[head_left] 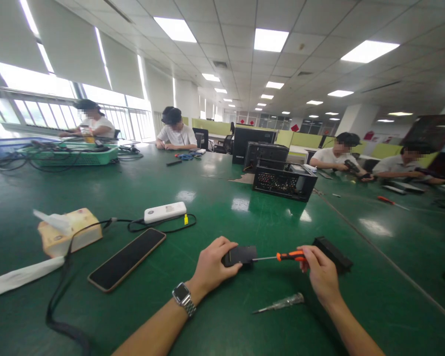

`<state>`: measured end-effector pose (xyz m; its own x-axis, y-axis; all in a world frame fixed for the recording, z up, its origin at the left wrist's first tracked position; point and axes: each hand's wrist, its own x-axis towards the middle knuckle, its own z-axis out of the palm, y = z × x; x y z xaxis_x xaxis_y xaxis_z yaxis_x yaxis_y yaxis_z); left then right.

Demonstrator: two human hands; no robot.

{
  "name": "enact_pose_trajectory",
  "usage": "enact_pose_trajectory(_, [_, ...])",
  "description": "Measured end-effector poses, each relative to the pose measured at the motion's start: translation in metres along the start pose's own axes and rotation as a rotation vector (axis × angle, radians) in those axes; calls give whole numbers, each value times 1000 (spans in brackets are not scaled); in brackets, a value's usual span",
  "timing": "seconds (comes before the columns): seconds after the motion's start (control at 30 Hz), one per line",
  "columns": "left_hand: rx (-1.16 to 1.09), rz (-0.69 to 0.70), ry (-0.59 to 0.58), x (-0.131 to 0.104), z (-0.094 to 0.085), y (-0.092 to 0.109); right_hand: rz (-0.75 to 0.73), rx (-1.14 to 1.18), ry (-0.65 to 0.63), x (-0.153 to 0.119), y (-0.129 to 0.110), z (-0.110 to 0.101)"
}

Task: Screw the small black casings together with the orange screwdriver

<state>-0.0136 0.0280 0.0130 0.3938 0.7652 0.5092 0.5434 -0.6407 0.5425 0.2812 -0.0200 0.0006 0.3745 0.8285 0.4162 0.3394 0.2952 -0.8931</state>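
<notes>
White strip (25, 277): flat on the green surface (222, 321), well left of the left grip; inner end beside the cable.
Basket (70, 157): green, cables heaped in it; far beyond the left grip, to its left.
Cable (59, 287): black, runs from the near edge of view past the tissue pack, left of the left grip.
Tissue pack (85, 236): left of the left grip, beyond the white strip; one tissue pulled partway out.
Phone (128, 259): dark screen up, lying aslant between the tissue pack and the left grip.
White device (165, 212): beyond the left grip and to its left; cable and yellow tag (186, 219) beside it.
Watch (183, 296): on the wrist, just behind the left grip.
Left grip (215, 262): closed on the black part, thumb on near side, fingers over far side.
Black part (244, 254): in the left grip, between both grips, at the surface.
Clear-handled driver (282, 302): on the surface, nearer the wearer than the black part, left of the right grip.
Computer case (285, 182): open, well beyond both grips.
Orange-black screwdriver (291, 255): handle pinched by the right grip; shaft points left, tip at the black part's right edge. Exact contact too small to tell.
Right grip (322, 277): fingers closed around that handle.
Black block (333, 254): just beyond the right grip, on the surface.
</notes>
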Motion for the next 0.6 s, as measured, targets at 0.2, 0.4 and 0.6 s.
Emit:
enact_pose_trajectory(0.2, [-30, 15, 23, -3, 4, -2, -48, 9, 19, -4, -7, 6])
enact_pose_trajectory(0.4, [-65, 26, 24, -3, 3, -3, -108, -54, 34, -4, -9, 5])
enact_pose_trajectory(0.6, [-66, 28, 11, -3, 3, -2, -130, -109, 29, -3, -7, 2])
